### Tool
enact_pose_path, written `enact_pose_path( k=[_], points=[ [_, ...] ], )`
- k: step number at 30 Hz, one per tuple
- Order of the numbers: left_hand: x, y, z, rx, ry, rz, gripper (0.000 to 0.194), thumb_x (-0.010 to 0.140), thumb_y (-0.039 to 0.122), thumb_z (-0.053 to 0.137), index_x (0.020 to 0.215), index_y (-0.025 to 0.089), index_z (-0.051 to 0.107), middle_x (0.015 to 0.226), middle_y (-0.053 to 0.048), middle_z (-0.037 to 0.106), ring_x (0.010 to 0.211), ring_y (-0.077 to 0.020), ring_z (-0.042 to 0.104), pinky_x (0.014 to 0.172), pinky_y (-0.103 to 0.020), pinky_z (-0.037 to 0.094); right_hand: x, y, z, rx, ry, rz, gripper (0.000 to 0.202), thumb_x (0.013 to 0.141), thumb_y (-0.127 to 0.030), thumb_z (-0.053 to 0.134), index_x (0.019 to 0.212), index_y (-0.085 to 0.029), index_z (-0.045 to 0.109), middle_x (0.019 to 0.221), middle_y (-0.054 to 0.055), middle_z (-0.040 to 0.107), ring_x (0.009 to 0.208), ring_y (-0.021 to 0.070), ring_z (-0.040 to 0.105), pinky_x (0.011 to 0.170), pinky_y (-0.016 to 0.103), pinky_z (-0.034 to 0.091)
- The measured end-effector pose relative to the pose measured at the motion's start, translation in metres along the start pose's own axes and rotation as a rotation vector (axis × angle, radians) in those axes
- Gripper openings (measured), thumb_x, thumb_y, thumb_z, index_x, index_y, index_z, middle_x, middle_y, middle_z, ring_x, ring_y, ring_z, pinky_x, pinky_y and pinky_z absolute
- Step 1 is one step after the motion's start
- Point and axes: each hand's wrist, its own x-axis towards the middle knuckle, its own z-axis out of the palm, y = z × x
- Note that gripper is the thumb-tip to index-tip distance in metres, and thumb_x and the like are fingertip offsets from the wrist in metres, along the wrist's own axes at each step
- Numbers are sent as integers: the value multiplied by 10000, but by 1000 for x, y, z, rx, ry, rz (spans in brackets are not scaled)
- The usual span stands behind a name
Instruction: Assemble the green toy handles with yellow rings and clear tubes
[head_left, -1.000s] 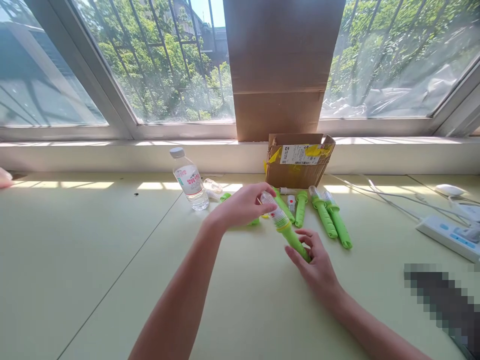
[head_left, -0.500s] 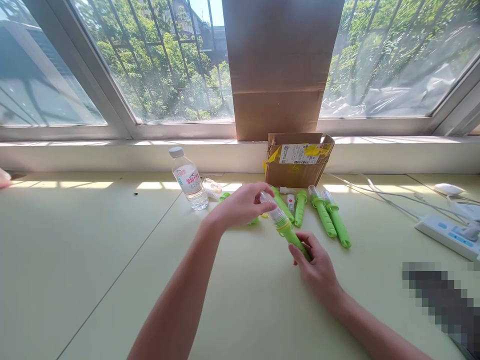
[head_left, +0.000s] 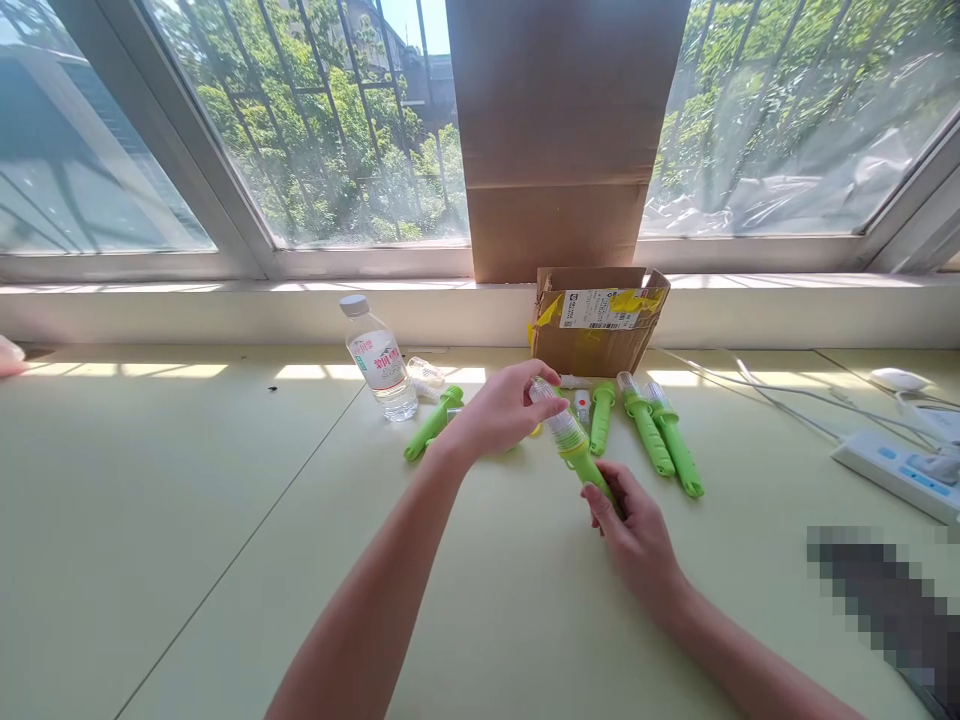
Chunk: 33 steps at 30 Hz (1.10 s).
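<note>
A green-handled stick (head_left: 594, 482) with a clear ribbed cap (head_left: 564, 428) is held at a slant above the table. My left hand (head_left: 504, 405) has its thumb and fingers closed round the cap's upper end. Lower down, my right hand (head_left: 628, 520) grips the green handle from the right. A loose green handle (head_left: 431, 428) lies left of my left wrist, partly covered by it. Beyond the stick are another green handle (head_left: 601, 425) and a small white piece with a red dot (head_left: 582, 404). Two capped green sticks (head_left: 651, 438) lie to the right.
A water bottle (head_left: 381, 365) stands at the back left, with a clear plastic piece (head_left: 425, 373) beside it. An open cardboard box (head_left: 592, 345) sits against the sill. White cables run to a power strip (head_left: 892, 468) on the right. A pixelated dark patch (head_left: 885, 600) covers the lower right.
My left hand has shifted slightly right and turned with the cap, uncovering more of the loose green handle on the left. My right hand keeps its grip, almost still.
</note>
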Motion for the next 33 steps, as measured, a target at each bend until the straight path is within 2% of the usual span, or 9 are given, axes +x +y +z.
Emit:
enact_pose_path(
  k=[5,9,13,15,17,20,23,28,33],
  points=[
    [3,-5,0,-183,-45,37,322,805,375,581,1082,219,530,760,3,601,713,-138,584,598,-235,444,-2,-2,-2,87,-96,16,253,895,-437,457,977,-204,511,752,3,520,557,112,429,501,256,361],
    [5,-3,2,-332,-74,6,440,795,432,589,1153,194,490,891,-43,637,789,-147,598,662,-255,459,-5,-5,1,54,30,-48,254,879,-403,508,1053,-219,487,746,1,541,626,137,500,574,278,412],
    [3,3,10,-232,-294,-21,428,739,516,614,1020,195,603,886,-32,647,840,-176,599,688,-256,446,-4,-3,4,42,124,-106,256,853,-391,550,1032,-225,472,819,29,590,758,181,562,653,320,461],
    [2,5,15,-164,-416,-10,389,687,513,662,912,197,636,836,-14,646,802,-176,595,669,-252,437,-3,-2,4,45,119,-99,244,847,-391,558,1008,-225,481,826,33,602,774,189,576,660,330,477],
    [1,5,21,-112,-456,-6,367,654,502,692,852,199,632,783,3,631,745,-165,580,635,-249,421,-3,-2,3,44,90,-82,218,844,-382,565,981,-224,501,802,25,606,762,184,583,658,323,486],
    [3,3,26,-100,-424,4,350,669,507,676,796,189,603,736,17,592,692,-146,545,602,-247,400,-2,-3,3,36,36,-87,184,854,-357,556,979,-222,540,797,22,608,734,167,582,638,301,495],
    [4,3,27,-195,-370,29,340,721,493,635,848,180,601,752,11,582,711,-144,542,626,-254,408,-3,-4,3,21,15,-167,249,871,-317,532,1105,-228,534,890,42,620,793,172,595,689,321,524],
    [5,6,20,-380,-301,-13,355,770,447,608,980,161,611,906,-44,629,863,-180,590,765,-298,458,-7,-1,5,-80,103,-326,374,869,-251,531,1229,-254,433,1075,85,600,919,198,602,785,388,537],
    [8,4,14,-583,-171,-118,343,782,451,598,925,141,558,839,-64,632,806,-177,624,762,-319,502,-7,-1,5,-99,144,-313,382,876,-253,507,1243,-248,402,1091,97,581,952,211,591,773,396,537]
  ],
)
